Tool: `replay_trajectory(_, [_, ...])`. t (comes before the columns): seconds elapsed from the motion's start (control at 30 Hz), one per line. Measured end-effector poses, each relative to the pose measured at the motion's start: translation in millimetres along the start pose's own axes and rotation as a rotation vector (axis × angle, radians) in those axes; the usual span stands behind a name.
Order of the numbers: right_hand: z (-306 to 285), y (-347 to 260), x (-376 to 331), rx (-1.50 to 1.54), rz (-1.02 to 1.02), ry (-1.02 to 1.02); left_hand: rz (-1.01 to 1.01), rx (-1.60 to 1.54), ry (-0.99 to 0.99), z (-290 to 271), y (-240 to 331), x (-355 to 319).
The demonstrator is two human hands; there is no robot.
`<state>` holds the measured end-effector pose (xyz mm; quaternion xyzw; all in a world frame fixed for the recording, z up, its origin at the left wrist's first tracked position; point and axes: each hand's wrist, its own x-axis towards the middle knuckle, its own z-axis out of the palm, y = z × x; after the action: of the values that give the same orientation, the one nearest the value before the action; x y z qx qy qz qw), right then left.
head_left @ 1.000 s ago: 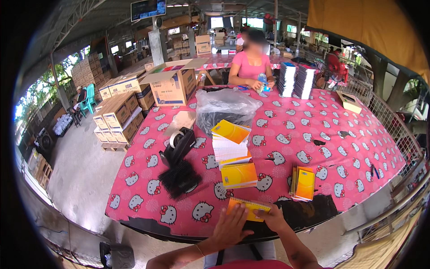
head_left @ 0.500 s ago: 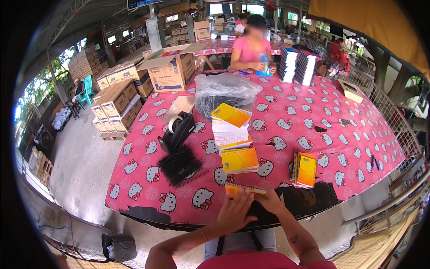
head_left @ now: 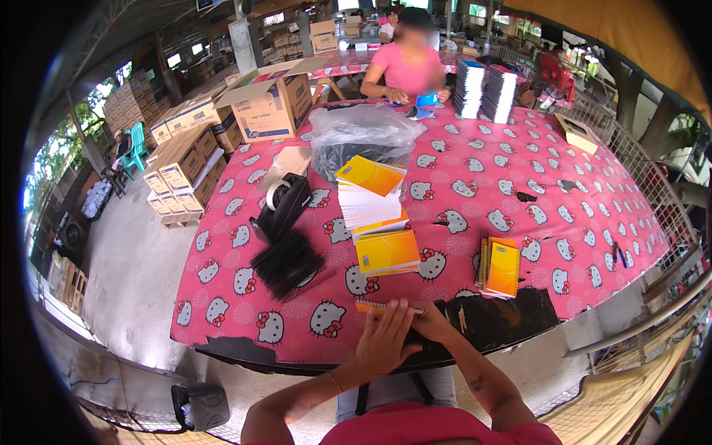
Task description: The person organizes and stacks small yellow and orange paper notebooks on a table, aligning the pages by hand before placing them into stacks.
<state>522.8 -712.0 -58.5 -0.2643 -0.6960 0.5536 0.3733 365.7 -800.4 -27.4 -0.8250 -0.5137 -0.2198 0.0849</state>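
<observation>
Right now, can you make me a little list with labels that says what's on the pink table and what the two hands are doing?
Table: pink cat-print tablecloth
Left hand: flat on a small orange spiral notebook at the near table edge
Right hand: fingers on the same notebook; grip unclear
In front: orange notebook on its own, tall stack of orange notebooks
Right side: upright orange notebooks
Left side: black plastic binding combs, black tape dispenser
Far side: clear plastic bag, person in pink shirt
</observation>
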Motion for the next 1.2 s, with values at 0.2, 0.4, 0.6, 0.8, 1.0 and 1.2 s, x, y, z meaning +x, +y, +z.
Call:
replay_trajectory(0.2, [-9, 11, -1, -0.009, 0.047, -0.110, -0.020, -0.045, -0.080, -21, -4, 22])
replay_trajectory(0.4, [-5, 1, 11, 0.109, 0.220, -0.089, -0.019, -0.075, 0.073, -17, -24, 32])
replay_trajectory(0.6, [-2, 5, 10, 0.159, 0.075, -0.063, -0.026, -0.232, 0.223, -22, -29, 38])
replay_trajectory(0.8, [-5, 5, 13, 0.007, 0.070, -0.068, -0.011, -0.239, 0.175, -17, -33, 40])
replay_trajectory(1.0, [-9, -7, 11, -0.200, -0.049, -0.010, 0.006, -0.230, 0.166, -19, -28, 48])
replay_trajectory(1.2, [-54, -45, -2, -0.146, 0.012, -0.017, 0.028, -0.225, 0.201, -13, -31, 47])
